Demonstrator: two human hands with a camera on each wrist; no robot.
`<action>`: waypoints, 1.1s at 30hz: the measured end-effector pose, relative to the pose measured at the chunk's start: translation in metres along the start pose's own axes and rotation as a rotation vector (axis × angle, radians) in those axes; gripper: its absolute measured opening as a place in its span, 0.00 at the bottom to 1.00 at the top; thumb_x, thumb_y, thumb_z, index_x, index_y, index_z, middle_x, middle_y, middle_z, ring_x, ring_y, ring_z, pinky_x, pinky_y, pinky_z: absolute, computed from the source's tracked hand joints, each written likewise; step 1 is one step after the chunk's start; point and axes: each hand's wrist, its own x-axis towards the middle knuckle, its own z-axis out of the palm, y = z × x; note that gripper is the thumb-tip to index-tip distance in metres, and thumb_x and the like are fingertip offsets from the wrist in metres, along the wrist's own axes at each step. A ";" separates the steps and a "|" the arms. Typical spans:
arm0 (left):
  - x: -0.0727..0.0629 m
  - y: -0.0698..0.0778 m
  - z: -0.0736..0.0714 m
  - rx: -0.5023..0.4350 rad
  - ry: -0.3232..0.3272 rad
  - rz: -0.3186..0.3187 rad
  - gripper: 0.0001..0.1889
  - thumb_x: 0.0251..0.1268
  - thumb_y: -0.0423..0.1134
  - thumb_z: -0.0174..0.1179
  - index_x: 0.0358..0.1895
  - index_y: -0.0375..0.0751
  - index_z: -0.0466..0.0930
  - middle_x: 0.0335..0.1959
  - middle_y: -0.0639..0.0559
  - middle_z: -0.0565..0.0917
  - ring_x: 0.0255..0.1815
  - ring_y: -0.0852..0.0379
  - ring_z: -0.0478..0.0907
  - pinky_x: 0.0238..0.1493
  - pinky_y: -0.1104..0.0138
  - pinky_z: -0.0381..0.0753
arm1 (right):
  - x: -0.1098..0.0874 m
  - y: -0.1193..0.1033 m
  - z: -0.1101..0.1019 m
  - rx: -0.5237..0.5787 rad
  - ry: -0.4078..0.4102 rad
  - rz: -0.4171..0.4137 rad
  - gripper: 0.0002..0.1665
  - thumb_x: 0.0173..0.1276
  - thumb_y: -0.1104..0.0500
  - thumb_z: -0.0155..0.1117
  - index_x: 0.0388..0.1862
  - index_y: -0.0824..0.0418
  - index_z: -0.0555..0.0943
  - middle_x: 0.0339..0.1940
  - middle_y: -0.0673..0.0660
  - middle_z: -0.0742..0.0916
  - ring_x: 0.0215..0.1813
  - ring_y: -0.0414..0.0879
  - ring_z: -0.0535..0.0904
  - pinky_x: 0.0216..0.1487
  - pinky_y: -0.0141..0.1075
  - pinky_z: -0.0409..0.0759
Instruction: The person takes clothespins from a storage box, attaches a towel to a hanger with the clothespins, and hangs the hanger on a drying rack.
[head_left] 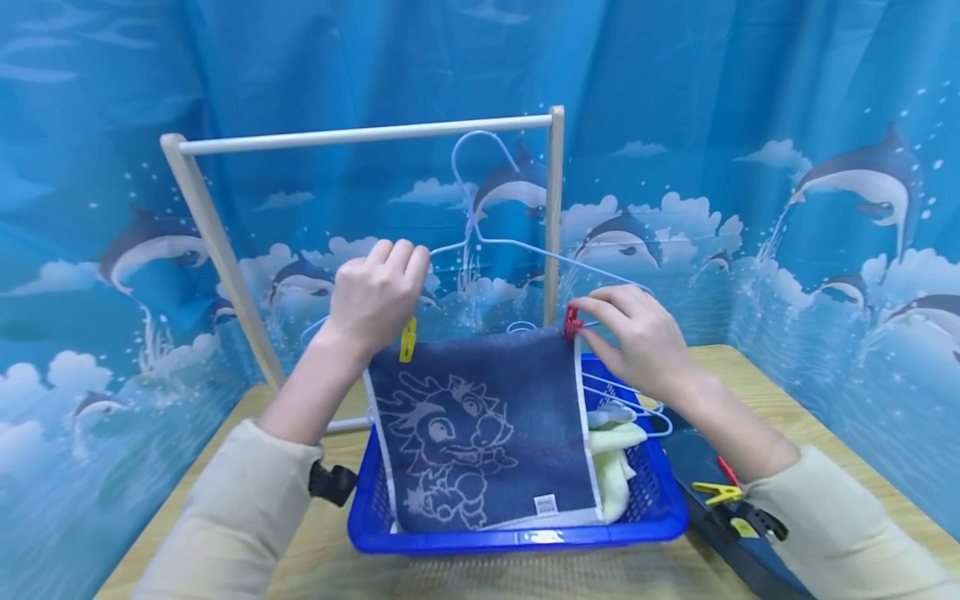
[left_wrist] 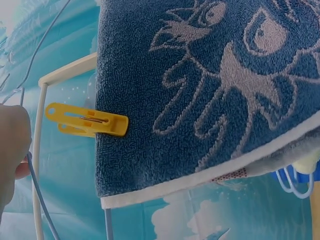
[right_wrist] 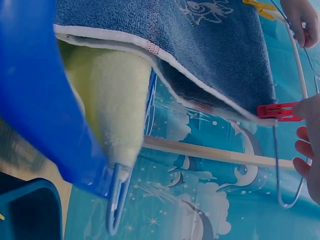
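A dark blue towel (head_left: 525,400) with a pale dragon drawing hangs folded over the lower bar of a light blue wire hanger (head_left: 470,221). My left hand (head_left: 381,292) grips the hanger's left sloping arm. Just below it, a yellow clothespin (left_wrist: 107,121) is clipped on the towel's top edge, apart from the fingers. At the towel's top right corner my right hand (head_left: 641,337) pinches a red clothespin (head_left: 572,322) between thumb and forefinger. In the right wrist view the red clothespin's (right_wrist: 277,112) jaws sit over the towel's corner; the other fingers are loosely bent.
Behind the towel is a blue basket (head_left: 517,542) holding a pale yellow cloth (head_left: 615,487) and more hangers (head_left: 660,422). A rack (head_left: 367,134) with a white bar stands at the back. A dark tray (head_left: 738,542) at the right holds yellow clothespins (head_left: 717,492) and a red one.
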 end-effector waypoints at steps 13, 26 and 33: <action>0.003 -0.027 -0.025 0.010 -0.068 0.015 0.08 0.65 0.25 0.46 0.32 0.30 0.75 0.24 0.40 0.77 0.21 0.47 0.74 0.09 0.65 0.65 | -0.009 0.011 -0.001 0.052 0.243 0.141 0.08 0.60 0.63 0.58 0.32 0.67 0.81 0.29 0.61 0.84 0.32 0.55 0.78 0.33 0.45 0.75; -0.009 -0.065 -0.055 0.018 -0.167 -0.094 0.04 0.63 0.25 0.50 0.32 0.28 0.73 0.24 0.36 0.77 0.22 0.42 0.76 0.13 0.57 0.72 | -0.015 0.030 0.016 0.014 -0.065 0.340 0.04 0.60 0.67 0.61 0.34 0.66 0.82 0.31 0.59 0.83 0.33 0.50 0.79 0.28 0.43 0.77; -0.020 -0.087 -0.063 0.075 -0.222 -0.139 0.06 0.64 0.27 0.48 0.31 0.26 0.72 0.26 0.33 0.77 0.23 0.39 0.76 0.15 0.54 0.74 | -0.007 0.043 0.035 -0.048 -0.152 0.274 0.07 0.58 0.67 0.64 0.37 0.64 0.81 0.33 0.59 0.83 0.34 0.52 0.80 0.26 0.44 0.78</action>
